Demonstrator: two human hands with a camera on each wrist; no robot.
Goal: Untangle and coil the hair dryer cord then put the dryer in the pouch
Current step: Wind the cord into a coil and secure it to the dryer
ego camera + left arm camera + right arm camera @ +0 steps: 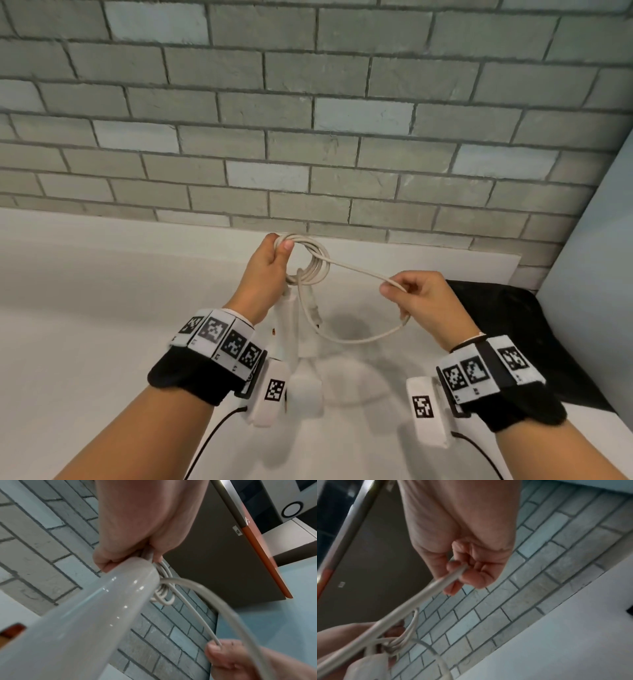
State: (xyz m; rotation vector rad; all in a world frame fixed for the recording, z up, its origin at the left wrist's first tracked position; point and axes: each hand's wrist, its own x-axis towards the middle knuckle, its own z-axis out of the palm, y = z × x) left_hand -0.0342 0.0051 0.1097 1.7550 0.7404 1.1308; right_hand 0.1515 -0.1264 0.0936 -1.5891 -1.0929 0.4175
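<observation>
My left hand (279, 245) grips a small coil of white cord (313, 265) held up in front of the brick wall. The white hair dryer (289, 322) hangs below that hand, handle end up, nozzle toward me. In the left wrist view the glossy dryer handle (102, 608) fills the foreground, with the coil (163, 595) just past it. My right hand (394, 287) pinches a loose strand of cord (356, 270) stretched from the coil. In the right wrist view the strand (428, 591) runs out of the right hand (464, 573). A slack loop (359, 339) droops beneath. The black pouch (513, 325) lies at the right.
A white counter (102, 308) runs under both hands, backed by a grey brick wall (308, 137). A pale panel (599, 257) closes off the right side. Overhead, the left wrist view shows a dark cabinet with an orange edge (257, 554).
</observation>
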